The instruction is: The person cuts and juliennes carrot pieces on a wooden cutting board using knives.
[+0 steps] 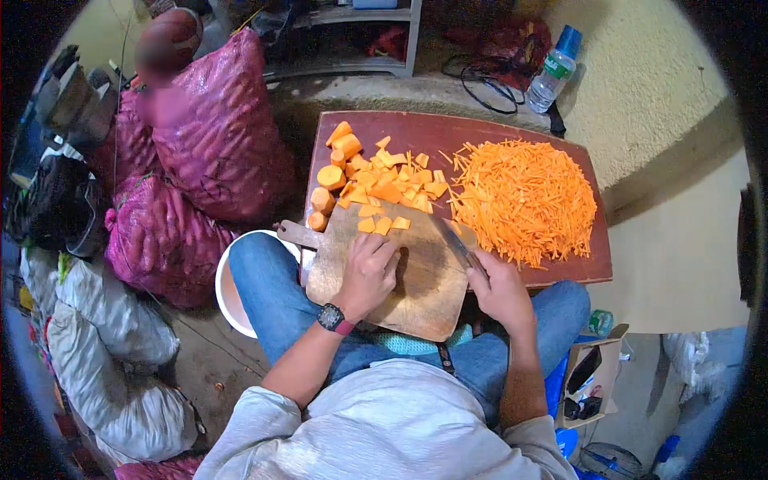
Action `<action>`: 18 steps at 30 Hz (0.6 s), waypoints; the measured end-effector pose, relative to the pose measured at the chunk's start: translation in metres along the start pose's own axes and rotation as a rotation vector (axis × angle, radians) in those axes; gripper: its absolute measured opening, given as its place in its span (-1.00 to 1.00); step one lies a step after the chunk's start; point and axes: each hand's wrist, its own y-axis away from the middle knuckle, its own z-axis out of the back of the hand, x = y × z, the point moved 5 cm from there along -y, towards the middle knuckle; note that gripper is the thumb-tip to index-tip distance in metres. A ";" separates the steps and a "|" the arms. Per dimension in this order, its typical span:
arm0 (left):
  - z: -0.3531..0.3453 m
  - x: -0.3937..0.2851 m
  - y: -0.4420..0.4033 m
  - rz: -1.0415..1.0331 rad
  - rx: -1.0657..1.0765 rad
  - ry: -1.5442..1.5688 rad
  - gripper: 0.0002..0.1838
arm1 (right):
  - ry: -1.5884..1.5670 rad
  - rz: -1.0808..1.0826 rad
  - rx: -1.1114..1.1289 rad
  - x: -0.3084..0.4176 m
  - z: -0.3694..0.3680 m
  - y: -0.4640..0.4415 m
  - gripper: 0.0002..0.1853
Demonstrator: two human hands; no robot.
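A wooden cutting board [428,292] with a handle at its left rests over the front edge of a dark red table [416,132]. My right hand [502,290] is wrapped round a knife [456,244], its blade pointing up and left over the board. On the board's left part, my left hand [370,272] lies with fingers bent together; anything under them is hidden. Just beyond its fingertips are a few flat carrot slices [383,225]. Carrot chunks [330,177] and more slices [388,188] lie at the table's left. A large heap of carrot strips [528,200] covers its right side.
Pink mesh sacks [220,136] and white sacks [104,368] stand at the left. A white basin [232,292] is beside my left knee. A water bottle [552,76] stands behind the table, near the wall. An open box [596,376] sits at the right.
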 end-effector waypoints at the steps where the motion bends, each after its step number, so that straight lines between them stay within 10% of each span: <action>1: -0.001 0.000 -0.003 0.015 0.022 -0.028 -0.75 | 0.004 -0.063 0.085 -0.001 0.000 -0.003 -0.72; 18: -0.031 0.064 -0.126 -0.157 0.261 -0.652 -0.88 | -0.366 -0.077 0.063 -0.042 0.003 0.004 -0.72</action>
